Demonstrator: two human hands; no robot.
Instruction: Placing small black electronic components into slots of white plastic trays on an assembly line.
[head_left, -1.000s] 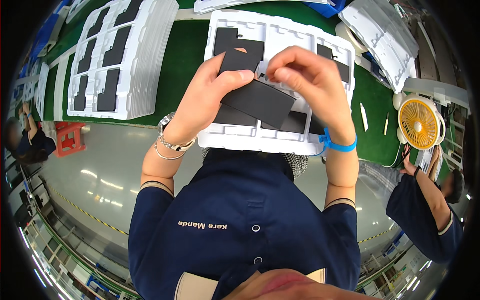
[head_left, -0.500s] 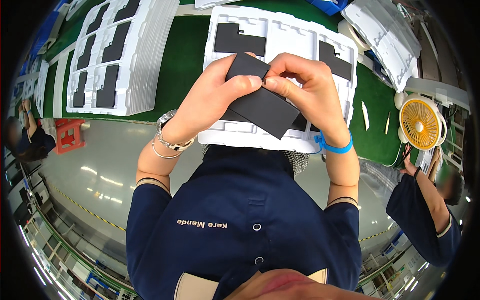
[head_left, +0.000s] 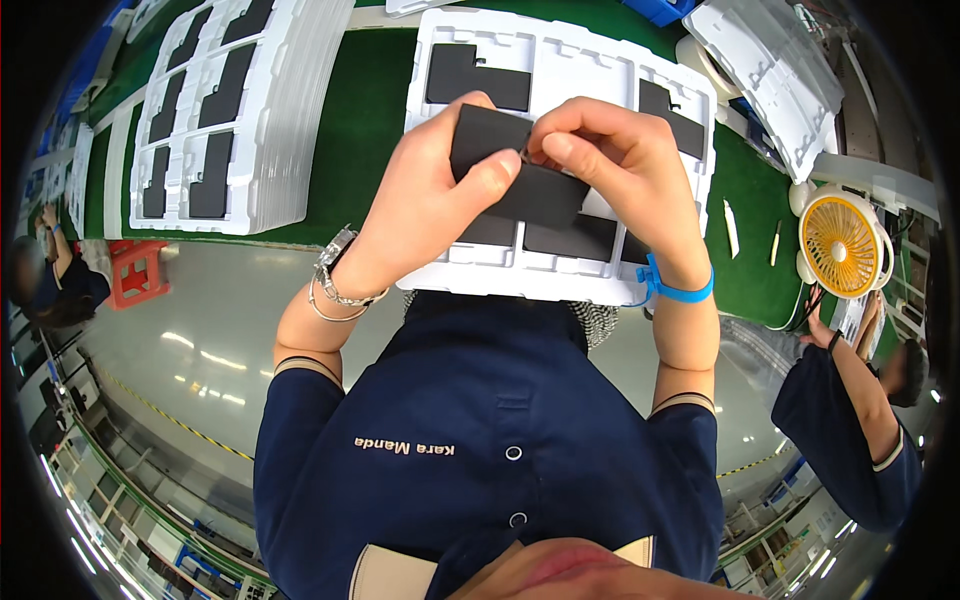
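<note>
A flat black L-shaped piece [head_left: 535, 190] is held above a white moulded tray [head_left: 585, 65] on the table. My left hand [head_left: 430, 195] grips its left part, with the thumb pressed on top near the inner corner. At that corner the thumb and forefinger of my right hand [head_left: 630, 165] pinch together; whatever tiny part lies between them is too small to make out. In the tray's compartments rest similar black pieces, one at the far left [head_left: 478, 80], one at the far right [head_left: 672, 120] and others nearer me, partly hidden by my hands.
To the left stands a tall stack of white trays [head_left: 275, 130] with black pieces on top. An orange-faced fan [head_left: 843, 245], a white pen-like tool [head_left: 731, 228] and a thin tool [head_left: 776, 245] are at right. Behind them leans a clear plastic tray [head_left: 765, 70]. A co-worker [head_left: 850, 420] is at right.
The black piece has turned, so its long edge lies more level and its lower end has swung up off the near compartments. My right fingers have shifted slightly at the inner corner.
</note>
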